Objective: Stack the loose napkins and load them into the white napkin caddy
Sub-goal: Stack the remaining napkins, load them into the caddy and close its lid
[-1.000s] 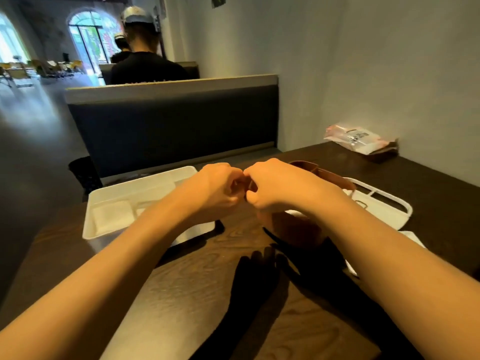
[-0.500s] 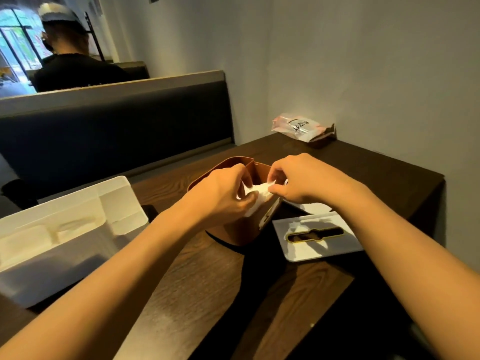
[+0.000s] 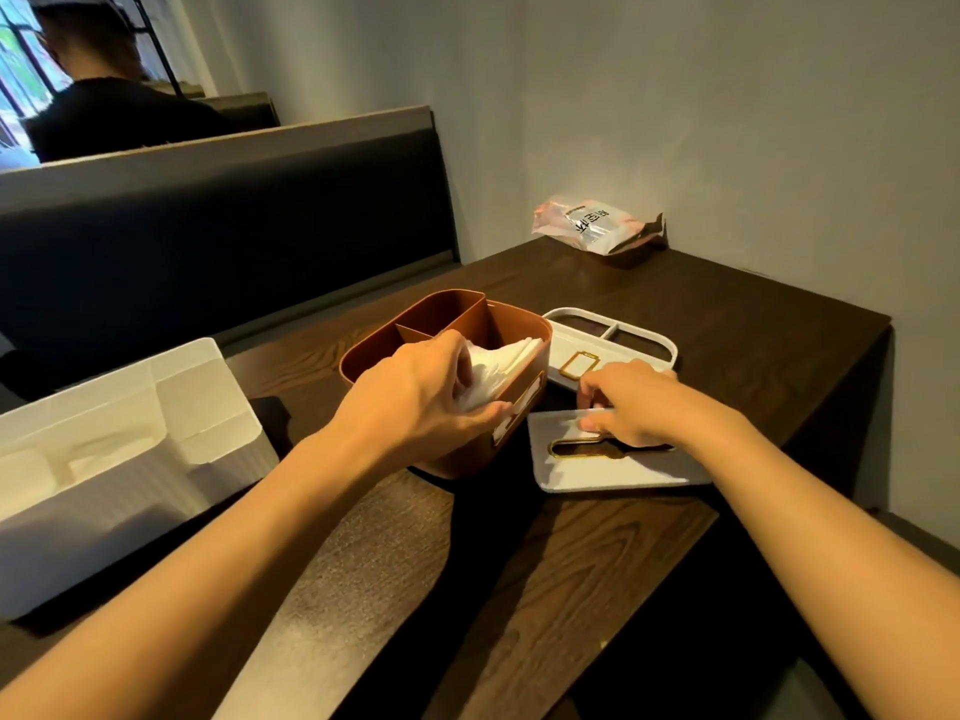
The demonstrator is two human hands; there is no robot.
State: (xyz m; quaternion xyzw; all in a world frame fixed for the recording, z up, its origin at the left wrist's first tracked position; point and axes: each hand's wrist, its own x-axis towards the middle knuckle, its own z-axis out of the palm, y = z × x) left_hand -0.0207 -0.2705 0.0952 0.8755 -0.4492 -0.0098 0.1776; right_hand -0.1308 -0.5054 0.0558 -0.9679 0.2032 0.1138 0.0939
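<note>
From the head view, two bare hands reach over a dark wooden table (image 3: 613, 558). The left hand (image 3: 415, 402) pinches a small stack of white napkins (image 3: 493, 368) between thumb and curled fingers, holding it over the near compartment of one brown caddy (image 3: 457, 462); how many sheets are in the stack cannot be counted. The brown caddy shows three compartments, two small ones at its far side and the larger one under the napkins.

The right hand (image 3: 636, 402) lies just right of the left, fingers bent down onto one flat white lid (image 3: 623, 472) with a gold-rimmed slot; its fingertips press the lid's far edge, though whether they grip anything is hard to tell. Just beyond the right hand sits a second white piece, a divided tray (image 3: 649, 337) with a small gold frame on it, touching the brown caddy's right side.

Well to the left of the left hand stands one white caddy (image 3: 202, 402), open, with several compartments. Far beyond the right hand, by the wall, lies one plastic packet (image 3: 592, 226). One person (image 3: 104, 114) sits behind the booth back (image 3: 223, 226).
</note>
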